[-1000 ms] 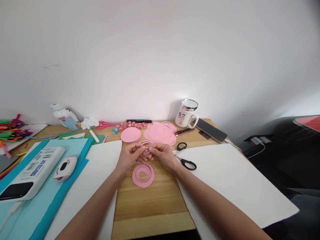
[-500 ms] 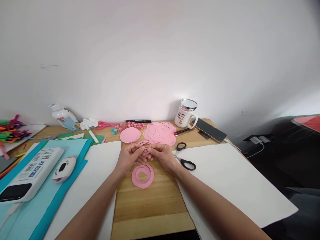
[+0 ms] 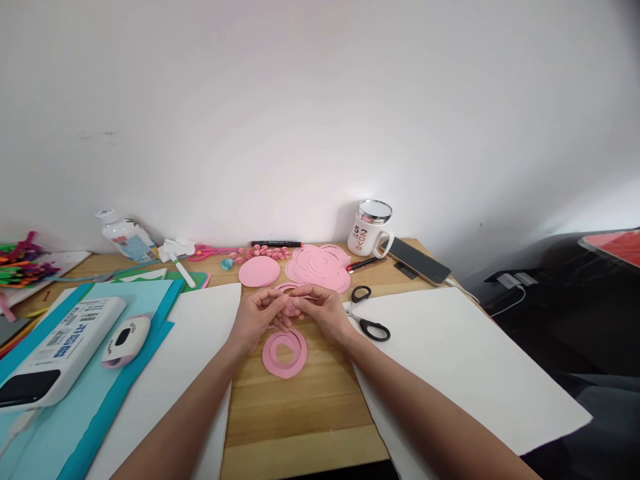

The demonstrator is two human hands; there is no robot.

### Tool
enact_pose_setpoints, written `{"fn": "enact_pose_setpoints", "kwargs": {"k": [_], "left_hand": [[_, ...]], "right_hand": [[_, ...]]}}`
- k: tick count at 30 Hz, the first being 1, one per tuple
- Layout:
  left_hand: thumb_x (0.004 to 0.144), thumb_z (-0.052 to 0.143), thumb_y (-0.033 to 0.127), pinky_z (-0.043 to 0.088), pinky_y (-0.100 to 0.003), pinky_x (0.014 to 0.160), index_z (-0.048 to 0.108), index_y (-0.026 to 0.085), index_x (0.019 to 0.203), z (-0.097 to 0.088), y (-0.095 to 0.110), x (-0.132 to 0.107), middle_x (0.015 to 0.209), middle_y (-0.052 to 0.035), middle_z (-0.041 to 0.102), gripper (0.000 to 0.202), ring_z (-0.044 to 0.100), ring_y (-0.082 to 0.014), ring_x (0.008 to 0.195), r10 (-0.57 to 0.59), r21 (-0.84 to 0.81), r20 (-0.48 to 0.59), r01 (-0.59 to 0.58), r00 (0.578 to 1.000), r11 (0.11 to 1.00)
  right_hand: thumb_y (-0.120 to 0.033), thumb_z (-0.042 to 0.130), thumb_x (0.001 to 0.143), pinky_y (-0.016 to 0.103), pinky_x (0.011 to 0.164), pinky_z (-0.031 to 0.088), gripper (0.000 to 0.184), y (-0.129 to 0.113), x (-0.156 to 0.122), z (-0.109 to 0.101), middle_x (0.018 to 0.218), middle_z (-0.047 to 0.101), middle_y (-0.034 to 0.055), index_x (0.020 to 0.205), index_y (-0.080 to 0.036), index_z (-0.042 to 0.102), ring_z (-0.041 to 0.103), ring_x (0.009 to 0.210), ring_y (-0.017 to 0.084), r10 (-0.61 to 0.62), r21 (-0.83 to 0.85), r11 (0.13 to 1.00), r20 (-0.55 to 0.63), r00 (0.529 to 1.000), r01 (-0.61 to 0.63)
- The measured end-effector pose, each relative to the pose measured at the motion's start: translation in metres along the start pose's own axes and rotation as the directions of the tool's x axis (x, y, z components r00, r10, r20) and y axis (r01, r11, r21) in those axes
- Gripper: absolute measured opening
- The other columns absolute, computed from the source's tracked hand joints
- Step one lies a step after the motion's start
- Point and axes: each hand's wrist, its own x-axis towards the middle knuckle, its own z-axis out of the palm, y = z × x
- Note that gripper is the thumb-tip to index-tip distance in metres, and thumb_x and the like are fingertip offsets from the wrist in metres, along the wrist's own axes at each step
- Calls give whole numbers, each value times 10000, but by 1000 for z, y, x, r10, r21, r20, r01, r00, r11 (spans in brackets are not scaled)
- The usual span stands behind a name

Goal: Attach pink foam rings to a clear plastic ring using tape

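My left hand (image 3: 260, 315) and my right hand (image 3: 321, 311) meet over the middle of the table. Their thumbs and fingers pinch a small piece of pink paper (image 3: 291, 305), mostly hidden by the fingertips. Just below them, on the wood, lies a pink paper spiral (image 3: 285, 369) with an open centre. Beyond the fingers are a heap of pink paper spirals (image 3: 317, 267) and a stack of pink paper discs (image 3: 259, 272). Small pink rolled paper pieces (image 3: 265, 251) are gathered behind the discs. Black-handled scissors (image 3: 374, 330) rest to the right of my right hand.
White paper sheets (image 3: 465, 360) flank the bare wood strip (image 3: 300, 413). At the back stand a white mug (image 3: 364, 235) and a bottle (image 3: 127, 237); a phone (image 3: 417, 260) lies at right. A white device (image 3: 65, 350) sits on blue paper at left. A wall rises behind.
My fingertips have shifted slightly around the pink paper, and both hands keep their pinch. The whole view has moved a little; the things on the table stay where they were.
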Motion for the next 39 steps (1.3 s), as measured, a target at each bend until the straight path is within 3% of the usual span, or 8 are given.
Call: {"fn": "enact_pose_setpoints", "kwargs": {"k": [7,22,39], "left_hand": [[651,662,363,490,-229,416,575,131,747,1,-1,0,532,11,598,266,588,-129,440,-16,-15,-17,16,1000,1000],[644,667,366,494,-234,413,563,137,742,1,-2,0,528,7,604,269,589,-133,431,-13,-6,-16,13,1000,1000],[681,635,366,513,-268,449,562,141,741,1,-5,0,587,0,602,244,595,-137,460,24,14,125,-26,992,1000]], "right_hand": [[-289,710,617,313,683,521,238,4,1,-2,828,689,52,815,-165,666,634,683,153,-26,52,998,-18,999,27],[-292,706,621,318,676,538,270,0,-1,-3,784,696,58,844,-149,650,648,658,163,11,60,998,-38,999,-9],[-284,731,587,297,667,528,296,-3,-2,-8,804,697,63,832,-145,643,649,672,160,24,58,998,-64,998,-20]]}}
